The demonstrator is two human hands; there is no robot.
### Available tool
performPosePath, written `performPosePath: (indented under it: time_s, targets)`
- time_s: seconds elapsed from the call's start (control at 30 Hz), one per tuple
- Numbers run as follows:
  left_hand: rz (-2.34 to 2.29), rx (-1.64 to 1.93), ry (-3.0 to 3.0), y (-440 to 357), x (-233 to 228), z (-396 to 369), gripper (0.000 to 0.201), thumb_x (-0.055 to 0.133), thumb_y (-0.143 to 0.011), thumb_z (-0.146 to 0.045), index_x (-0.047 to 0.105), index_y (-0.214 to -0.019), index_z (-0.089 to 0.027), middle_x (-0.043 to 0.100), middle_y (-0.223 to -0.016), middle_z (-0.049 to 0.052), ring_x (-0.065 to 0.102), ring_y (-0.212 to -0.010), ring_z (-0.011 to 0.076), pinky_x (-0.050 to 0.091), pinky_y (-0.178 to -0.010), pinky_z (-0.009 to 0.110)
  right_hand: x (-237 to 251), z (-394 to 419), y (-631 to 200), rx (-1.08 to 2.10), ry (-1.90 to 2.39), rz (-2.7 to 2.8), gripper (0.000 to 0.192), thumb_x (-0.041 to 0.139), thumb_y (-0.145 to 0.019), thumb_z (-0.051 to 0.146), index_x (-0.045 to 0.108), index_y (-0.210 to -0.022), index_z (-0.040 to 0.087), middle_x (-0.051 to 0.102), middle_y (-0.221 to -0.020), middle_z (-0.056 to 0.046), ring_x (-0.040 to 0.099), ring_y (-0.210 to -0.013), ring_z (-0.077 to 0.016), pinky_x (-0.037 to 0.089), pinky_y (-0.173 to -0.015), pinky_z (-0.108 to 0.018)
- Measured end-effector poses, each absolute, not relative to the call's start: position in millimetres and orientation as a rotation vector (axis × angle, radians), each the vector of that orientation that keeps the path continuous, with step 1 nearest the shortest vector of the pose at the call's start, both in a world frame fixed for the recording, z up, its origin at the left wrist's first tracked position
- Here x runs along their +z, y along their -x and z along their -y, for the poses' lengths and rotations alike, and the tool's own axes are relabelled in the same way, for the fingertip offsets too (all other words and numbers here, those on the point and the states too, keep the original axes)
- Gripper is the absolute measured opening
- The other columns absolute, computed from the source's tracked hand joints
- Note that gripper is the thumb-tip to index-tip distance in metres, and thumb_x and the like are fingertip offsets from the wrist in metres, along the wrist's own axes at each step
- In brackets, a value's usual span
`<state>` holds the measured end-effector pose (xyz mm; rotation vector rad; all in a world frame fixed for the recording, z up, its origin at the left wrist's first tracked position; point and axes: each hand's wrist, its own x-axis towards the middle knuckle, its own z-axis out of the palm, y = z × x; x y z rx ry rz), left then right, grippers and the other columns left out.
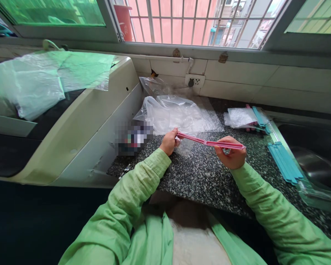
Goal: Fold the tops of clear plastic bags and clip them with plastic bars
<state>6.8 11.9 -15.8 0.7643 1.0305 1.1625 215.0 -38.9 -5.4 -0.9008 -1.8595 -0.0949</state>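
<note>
Both hands are holding a long pink plastic strip (pixel 211 142) just above the speckled dark stone bench (pixel 198 176). The left hand (pixel 169 141) is pinching its left end, fingers clenched on it together with a small clear plastic bag (pixel 185 145). The right hand (pixel 231 152) is grasping its right end. Teal plastic strips (pixel 285 162) are lying near the steel sink (pixel 317 162).
</note>
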Motion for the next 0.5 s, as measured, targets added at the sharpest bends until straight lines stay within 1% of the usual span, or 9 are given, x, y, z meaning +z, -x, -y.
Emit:
performPosePath:
  time_s: [0.3, 0.5]
  targets:
    - [-0.976, 1.166, -0.74, -5.4, -20.0, -13.7, 0.042, 0.041, -0.082, -0.043, 0.045, -0.053, -0.013, 0.034, -0.037, -0.006, 0.024, -0.029, 0.002, 0.014, -0.032, 0.018, -7.3, 39.9, -213.2, 0.059, 0.967, 1.774, 0.006, 0.059, -0.07, 0.021, 0.054, -0.071, 0.019, 0.055, -0.063, 0.0, 0.05, -0.051, -0.0102, 0.045, -0.047, -0.024]
    - [-0.974, 1.161, -0.739, -4.8, -20.0, -14.1, 0.042, 0.039, -0.084, -0.042, 0.046, -0.054, -0.013, 0.034, -0.037, -0.006, 0.024, -0.028, 0.0023, 0.014, -0.032, 0.018, -7.4, 41.3, -210.1, 0.087, 0.997, 1.72, 0.006, 0.059, -0.07, 0.019, 0.054, -0.071, 0.018, 0.055, -0.062, 0.001, 0.048, -0.047, -0.0081, 0.041, -0.04, -0.02]
